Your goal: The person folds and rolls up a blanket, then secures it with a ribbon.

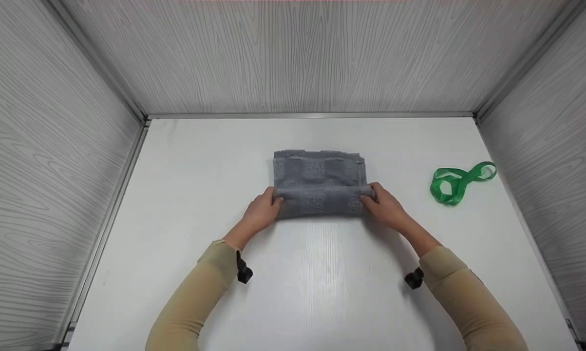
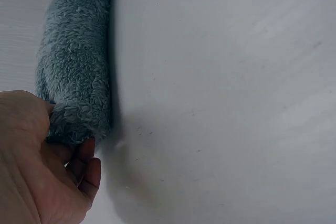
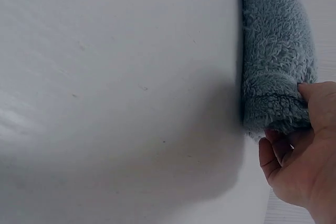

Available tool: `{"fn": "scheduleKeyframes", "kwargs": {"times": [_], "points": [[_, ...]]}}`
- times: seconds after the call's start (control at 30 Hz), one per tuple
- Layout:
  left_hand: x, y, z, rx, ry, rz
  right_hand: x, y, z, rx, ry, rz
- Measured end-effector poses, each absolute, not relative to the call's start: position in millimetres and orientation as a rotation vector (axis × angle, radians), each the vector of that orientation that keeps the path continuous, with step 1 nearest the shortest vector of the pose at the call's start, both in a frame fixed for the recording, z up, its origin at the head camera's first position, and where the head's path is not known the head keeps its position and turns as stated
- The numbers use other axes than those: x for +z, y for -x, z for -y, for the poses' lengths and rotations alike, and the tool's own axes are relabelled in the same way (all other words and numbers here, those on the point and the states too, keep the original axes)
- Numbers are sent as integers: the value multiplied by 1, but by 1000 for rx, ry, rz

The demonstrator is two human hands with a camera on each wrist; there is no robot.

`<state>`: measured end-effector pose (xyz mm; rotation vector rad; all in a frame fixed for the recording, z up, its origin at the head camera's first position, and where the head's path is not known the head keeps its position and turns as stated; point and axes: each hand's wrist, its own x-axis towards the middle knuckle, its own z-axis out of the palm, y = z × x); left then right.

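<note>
A grey-blue towel [image 1: 317, 173] with a checked pattern lies in the middle of the white table, its near part rolled or folded over into a thick band. My left hand [image 1: 263, 209] pinches the left end of that band, thumb on top. At the right end, my right hand [image 1: 384, 207] pinches it in the same way. In the left wrist view the fluffy towel [image 2: 79, 51] bulges as a roll, with the left hand [image 2: 42, 166] at its end. The right wrist view has the towel's [image 3: 275, 40] other end between the right hand's [image 3: 304, 161] thumb and fingers.
A looped green ribbon [image 1: 458, 183] lies on the table to the right of the towel. Wood-grained grey panels [image 1: 312, 58] wall the white table [image 1: 312, 292] at the back and both sides. Small black wrist cameras [image 1: 244, 271] hang at both cuffs.
</note>
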<state>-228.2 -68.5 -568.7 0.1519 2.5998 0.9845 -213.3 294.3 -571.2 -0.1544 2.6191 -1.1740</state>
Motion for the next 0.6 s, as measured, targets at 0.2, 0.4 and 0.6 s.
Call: {"fn": "scheduleKeyframes", "kwargs": {"times": [0.2, 0.4, 0.6], "points": [[-569, 230, 64, 912, -83, -2624, -572, 215, -291, -1143, 108, -2622], [-571, 233, 59, 761, -71, -2726, -572, 217, -286, -1083, 28, -2628], [-571, 231, 53, 637, -116, -2868, -573, 221, -281, -1033, -22, -2643]]}}
